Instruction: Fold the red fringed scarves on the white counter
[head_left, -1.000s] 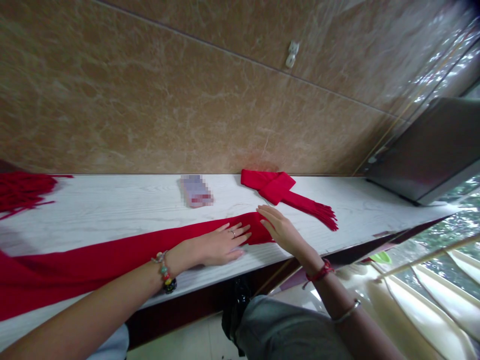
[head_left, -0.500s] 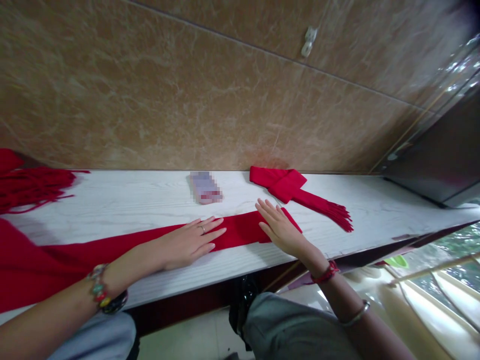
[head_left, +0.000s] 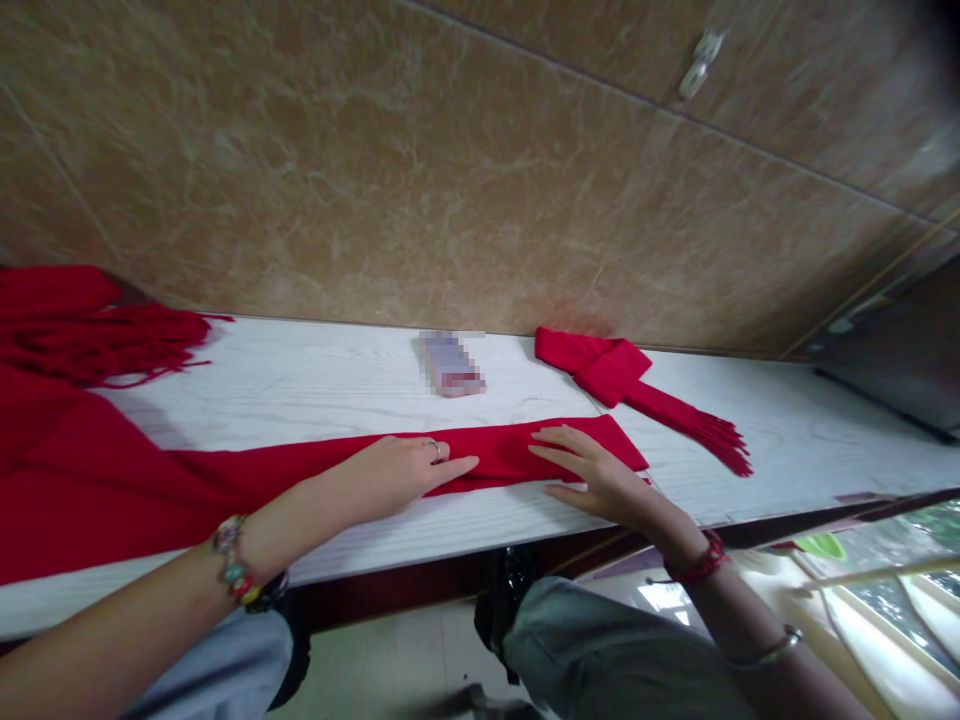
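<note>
A long red scarf [head_left: 502, 455] lies as a narrow folded strip along the white tabletop, widening toward the left. My left hand [head_left: 390, 475] rests on the strip, its fingers curled into the cloth while one finger points right along it. Small creases show in the fabric beside that finger. Near the strip's right end, my right hand [head_left: 592, 475] is open, fingers apart and lightly bent over the cloth, the lowest one at the near edge. Behind it lies a second red scarf [head_left: 600, 365], folded over itself, with its fringe toward the right.
A phone-like object [head_left: 452, 365], blurred out, lies near the wall. Red fringe [head_left: 150, 340] is bunched at the far left. The brown marbled wall [head_left: 375, 200] borders the white tabletop [head_left: 315, 380] at the back. A dark panel [head_left: 900, 350] stands at the right.
My left hand's fingers have gone from flat to curled on the scarf. The right hand has turned, its fingers now pointing left across the strip. The view has shifted slightly left.
</note>
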